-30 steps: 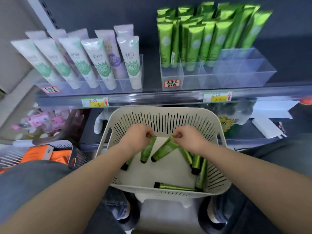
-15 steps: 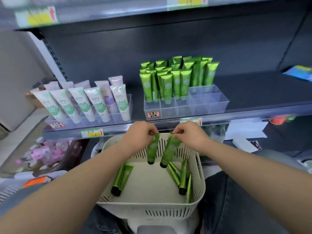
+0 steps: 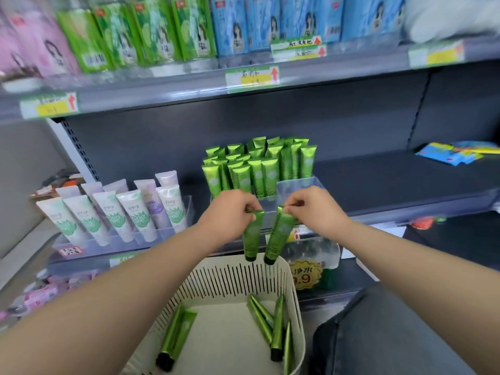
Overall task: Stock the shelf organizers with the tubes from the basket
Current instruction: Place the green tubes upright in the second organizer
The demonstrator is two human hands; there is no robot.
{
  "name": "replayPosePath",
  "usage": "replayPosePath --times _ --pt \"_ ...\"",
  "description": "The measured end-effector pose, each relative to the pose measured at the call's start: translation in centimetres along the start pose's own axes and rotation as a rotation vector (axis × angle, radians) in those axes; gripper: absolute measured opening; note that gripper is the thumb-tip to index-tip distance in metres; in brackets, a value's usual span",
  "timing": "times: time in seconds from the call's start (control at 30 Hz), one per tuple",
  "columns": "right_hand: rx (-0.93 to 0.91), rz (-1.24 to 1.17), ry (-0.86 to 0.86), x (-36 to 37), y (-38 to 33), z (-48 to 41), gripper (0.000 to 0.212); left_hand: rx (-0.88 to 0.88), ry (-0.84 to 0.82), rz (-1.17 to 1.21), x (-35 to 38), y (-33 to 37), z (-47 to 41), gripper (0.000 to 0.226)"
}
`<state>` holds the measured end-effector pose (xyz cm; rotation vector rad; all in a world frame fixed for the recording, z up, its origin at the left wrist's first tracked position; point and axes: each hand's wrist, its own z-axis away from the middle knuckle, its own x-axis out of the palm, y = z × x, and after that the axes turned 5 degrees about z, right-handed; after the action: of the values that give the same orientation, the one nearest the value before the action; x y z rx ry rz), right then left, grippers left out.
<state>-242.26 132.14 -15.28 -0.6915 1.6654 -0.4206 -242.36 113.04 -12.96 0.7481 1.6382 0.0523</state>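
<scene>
Pinching a green tube each, left hand and right hand hang mid-carry above the basket (more lie inside); next, I reckon, cap-down into the organizer's free cells.

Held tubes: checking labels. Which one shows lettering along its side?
The tilted tube in the right hand; the tube in the left hand shows only a pale mark.

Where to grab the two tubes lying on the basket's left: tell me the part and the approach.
Probably the flat crimped ends, pinched from above: the two tubes lie side by side on the basket floor, black caps at the near end, crimps at the far end and unobstructed.
</scene>
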Motion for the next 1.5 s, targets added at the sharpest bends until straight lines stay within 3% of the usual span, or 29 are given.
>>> replayPosePath --times 0.53,0.87,1.5 --pt "-0.009 0.027 0.295 -7.4 3.7 -7.2 0.015 0.089 0.227 0.007 -1.0 3.9 -11.4 0.019" --pt "-0.007 0.073 0.366 -7.8 6.2 -11.6 0.010 0.028 0.221 -0.002 1.7 2.9 -17.6 0.021" --pt "-0.130 0.211 0.221 -2.9 8.2 -16.0 0.021 0.046 0.145 -0.110 5.3 -0.3 -22.9 0.028"
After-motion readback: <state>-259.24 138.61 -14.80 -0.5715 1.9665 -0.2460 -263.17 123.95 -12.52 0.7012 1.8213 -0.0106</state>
